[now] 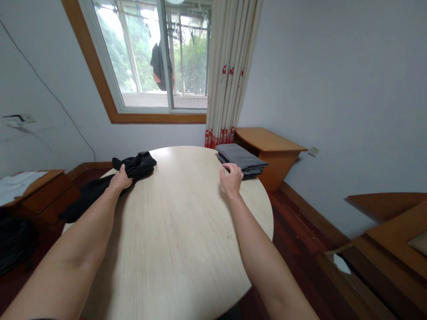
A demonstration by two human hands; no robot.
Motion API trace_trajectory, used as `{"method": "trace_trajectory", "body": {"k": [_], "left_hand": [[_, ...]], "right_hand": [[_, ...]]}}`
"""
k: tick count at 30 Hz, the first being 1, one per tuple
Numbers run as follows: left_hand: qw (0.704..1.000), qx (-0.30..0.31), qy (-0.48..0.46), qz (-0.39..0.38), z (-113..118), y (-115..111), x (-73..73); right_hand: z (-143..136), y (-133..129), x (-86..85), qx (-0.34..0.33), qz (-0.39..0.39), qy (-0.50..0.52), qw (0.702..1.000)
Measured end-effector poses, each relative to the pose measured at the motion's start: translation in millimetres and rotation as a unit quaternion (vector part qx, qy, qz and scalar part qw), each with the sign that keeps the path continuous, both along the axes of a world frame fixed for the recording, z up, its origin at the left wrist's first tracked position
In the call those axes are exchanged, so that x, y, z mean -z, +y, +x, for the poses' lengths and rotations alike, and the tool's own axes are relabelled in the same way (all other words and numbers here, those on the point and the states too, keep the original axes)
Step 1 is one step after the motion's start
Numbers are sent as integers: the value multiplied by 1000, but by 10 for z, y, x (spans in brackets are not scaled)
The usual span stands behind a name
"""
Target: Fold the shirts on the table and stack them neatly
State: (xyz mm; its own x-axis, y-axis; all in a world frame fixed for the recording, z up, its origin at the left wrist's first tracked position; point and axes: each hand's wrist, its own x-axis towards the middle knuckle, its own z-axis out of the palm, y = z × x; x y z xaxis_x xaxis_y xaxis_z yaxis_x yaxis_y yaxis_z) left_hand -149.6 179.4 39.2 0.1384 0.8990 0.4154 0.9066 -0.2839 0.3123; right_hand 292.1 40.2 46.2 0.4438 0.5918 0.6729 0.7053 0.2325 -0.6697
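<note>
Crumpled black clothing (142, 166) lies at the left edge of the round pale wooden table (182, 222), part of it hanging over the side. My left hand (120, 178) is closed on this cloth, thumb on top and the other fingers mostly hidden. Across the table, a neat stack of folded dark grey clothes (240, 156) rests near the far right edge. My right hand (231, 178) is just in front of that stack, fingers loosely curled and apart from the thumb, with nothing visible in it. Whether it touches the stack I cannot tell.
A wooden desk (267, 140) stands behind the table's right side, beside a patterned curtain (230, 66) and a window. To the left is a low wooden cabinet (50, 191) with white cloth on it. Wooden furniture (383, 249) occupies the lower right.
</note>
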Motion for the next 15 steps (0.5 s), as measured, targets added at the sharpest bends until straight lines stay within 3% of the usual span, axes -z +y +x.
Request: {"method": "trace_trajectory", "body": {"k": [3,7,10,15], "left_hand": [[995,-92,5,-42,43,-6,-61],[988,-118,58,-79,365,-120,-260],[995,-27,82,-42,765,-373,-250],[988,132,61,-53,1239,-908,204]], "right_hand": [[209,5,13,106,10,11,994],[374,49,129,152,-27,7,988],[437,100,228,168,-39,7,985],[518,154,346,185,-48,25,981]]}}
